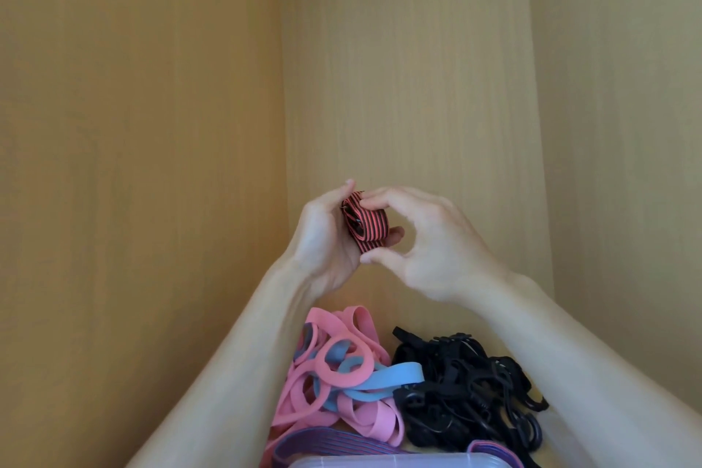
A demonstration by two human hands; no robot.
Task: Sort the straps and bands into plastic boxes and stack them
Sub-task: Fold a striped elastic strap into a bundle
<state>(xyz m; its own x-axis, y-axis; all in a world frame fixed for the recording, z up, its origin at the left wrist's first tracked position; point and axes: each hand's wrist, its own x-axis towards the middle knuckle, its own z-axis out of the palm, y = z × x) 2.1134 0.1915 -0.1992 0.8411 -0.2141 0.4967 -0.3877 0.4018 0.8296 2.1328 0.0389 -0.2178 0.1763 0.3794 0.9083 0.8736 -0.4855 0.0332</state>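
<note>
A rolled red-and-black striped strap (366, 221) is held up in front of the wooden back panel. My left hand (326, 239) cradles it from the left with fingers curled behind it. My right hand (425, 239) pinches the roll between thumb and fingers from the right. Below lie a heap of pink and blue rubber bands (342, 372) and a pile of black straps with plastic hooks (467, 391). A purple striped strap (330, 446) curves along the bottom, beside the rim of a clear plastic box (380, 462).
Wooden panels enclose the space: a left wall (133, 163), a back panel (410, 87) and a right wall (626, 125). The heaps rest on the wooden surface between my forearms.
</note>
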